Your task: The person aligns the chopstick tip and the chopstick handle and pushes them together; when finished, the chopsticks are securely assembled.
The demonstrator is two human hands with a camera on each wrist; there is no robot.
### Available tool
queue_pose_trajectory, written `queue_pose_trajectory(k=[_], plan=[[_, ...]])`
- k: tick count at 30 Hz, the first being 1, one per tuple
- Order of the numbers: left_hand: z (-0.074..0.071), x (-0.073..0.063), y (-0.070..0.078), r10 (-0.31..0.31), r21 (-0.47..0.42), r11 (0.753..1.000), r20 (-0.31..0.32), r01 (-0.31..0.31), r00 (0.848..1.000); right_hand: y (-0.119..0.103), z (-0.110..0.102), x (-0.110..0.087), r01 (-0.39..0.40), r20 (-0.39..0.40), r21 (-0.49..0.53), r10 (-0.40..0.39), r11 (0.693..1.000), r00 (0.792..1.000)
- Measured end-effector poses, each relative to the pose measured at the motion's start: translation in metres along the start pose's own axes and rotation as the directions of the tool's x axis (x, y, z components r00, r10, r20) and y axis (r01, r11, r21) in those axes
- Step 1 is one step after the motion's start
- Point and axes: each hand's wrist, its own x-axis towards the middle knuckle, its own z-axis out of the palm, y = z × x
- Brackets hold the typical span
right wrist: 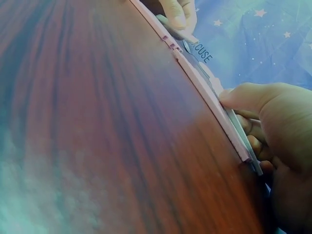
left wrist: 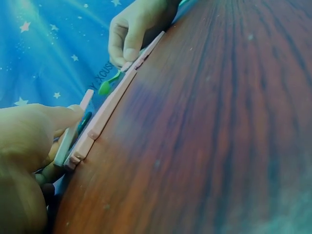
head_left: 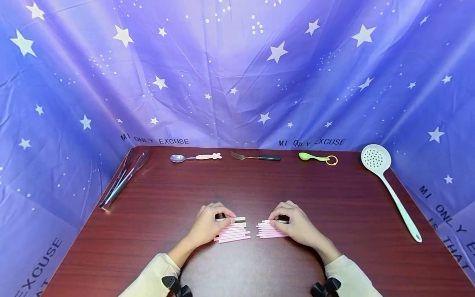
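Observation:
Two groups of slim pink sticks lie side by side on the table: a left row [head_left: 233, 236] and a right row [head_left: 272, 234], with a narrow gap between. My left hand [head_left: 208, 225] pinches a paler stick [left wrist: 73, 129] between thumb and fingers at the far side of the left row, tilted up from the table in the left wrist view. Across the gap, my right hand [head_left: 298, 225] pinches a pale stick [right wrist: 239, 127] along the far side of the right row. Palms and curled fingers hide parts of both rows.
A whisk [head_left: 126, 179] lies at the table's left edge. Along the back are a spoon with a white handle [head_left: 196, 157], a dark-handled fork [head_left: 256, 157] and a small green spoon [head_left: 313, 157] with a yellow ring. A pale slotted skimmer [head_left: 389, 185] lies at right. Starry curtains [head_left: 237, 74] surround the table.

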Motion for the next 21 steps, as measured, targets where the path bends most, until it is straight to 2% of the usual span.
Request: queue_pose_trajectory(k=[7,12,17,21], plan=[[-0.009,0.006,0.004,-0.038,-0.157,0.987,-0.009,0.036,0.999,-0.005,-0.010,0.006,0.023,-0.020,0.049,-0.022,0.999,1.000],[-0.021,0.015,0.015,-0.020,-0.161,0.987,-0.022,0.017,1.000,-0.015,-0.020,0.014,0.066,-0.046,0.052,-0.064,0.996,0.997],[-0.035,0.030,0.031,0.047,-0.148,0.988,-0.033,-0.051,0.998,-0.028,-0.031,0.025,0.061,-0.058,0.087,-0.056,0.994,0.997],[-0.044,0.044,0.043,0.084,-0.152,0.984,-0.048,-0.090,0.995,-0.036,-0.040,0.036,0.084,-0.108,0.106,-0.072,0.991,0.991]])
